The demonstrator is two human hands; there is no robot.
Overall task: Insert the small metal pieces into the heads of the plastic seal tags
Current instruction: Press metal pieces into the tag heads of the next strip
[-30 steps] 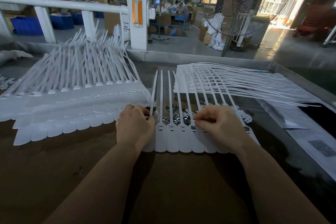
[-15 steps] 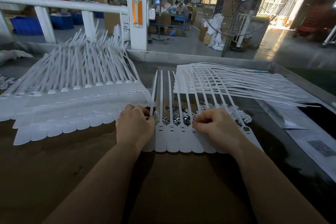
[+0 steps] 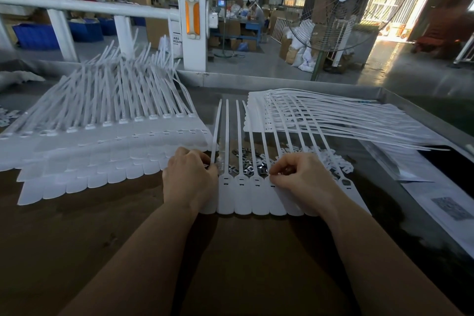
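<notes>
Brown surface point(image 3: 77, 238) up close, two bare arms across it. Row of white seal tags point(image 3: 259, 200) flat under both hands, thin tails pointing away. Left hand point(image 3: 189, 179) curled, fingers pressed together on the leftmost tag. Right hand point(image 3: 302, 177) curled too, fingertips pinched at a tag head; anything held too small to tell. Little shiny metal pieces point(image 3: 246, 164) in a heap just behind the tag heads, between the tails. Big stacks of white tags further back, left point(image 3: 102, 136) and right point(image 3: 333, 115). Big fan point(image 3: 341, 5) far behind.
</notes>
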